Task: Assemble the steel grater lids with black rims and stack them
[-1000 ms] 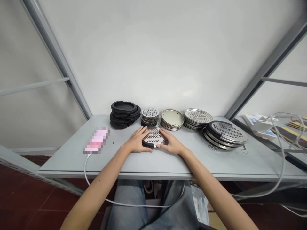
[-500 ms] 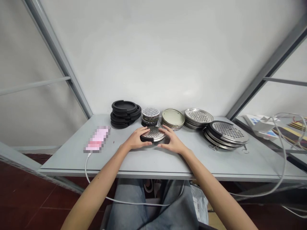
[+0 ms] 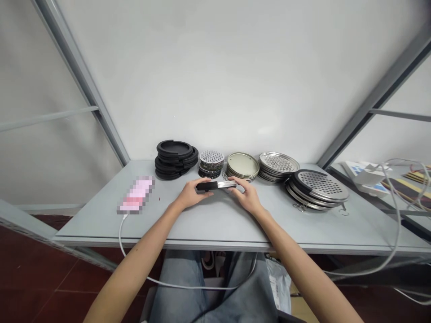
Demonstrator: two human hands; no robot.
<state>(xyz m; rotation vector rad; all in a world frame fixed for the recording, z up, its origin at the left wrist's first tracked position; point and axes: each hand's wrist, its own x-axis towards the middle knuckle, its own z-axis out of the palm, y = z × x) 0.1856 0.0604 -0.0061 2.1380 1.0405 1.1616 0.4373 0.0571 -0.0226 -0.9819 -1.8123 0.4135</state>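
A round metal grater with a black rim section point(image 3: 216, 185) is held nearly edge-on between both hands above the grey table. My left hand point(image 3: 194, 193) grips its black side, thumb below and fingers above. On the silver side, my right hand point(image 3: 245, 193) pinches the edge in the same way. Just behind it stand a short stack of small perforated discs point(image 3: 211, 158) and a stack of pale round plates point(image 3: 243, 165). The grater's face is hidden from view.
Black rings point(image 3: 174, 157) are piled at the back left. Metal grater discs point(image 3: 279, 163) and larger assembled graters point(image 3: 318, 186) stand to the right. A pixelated phone point(image 3: 137, 195) with a white cable lies at left. Grey frame posts flank the table point(image 3: 215, 229).
The grater has been lifted and tilted, so its edge now shows instead of its perforated top. My right hand has moved slightly right and closed on the rim.
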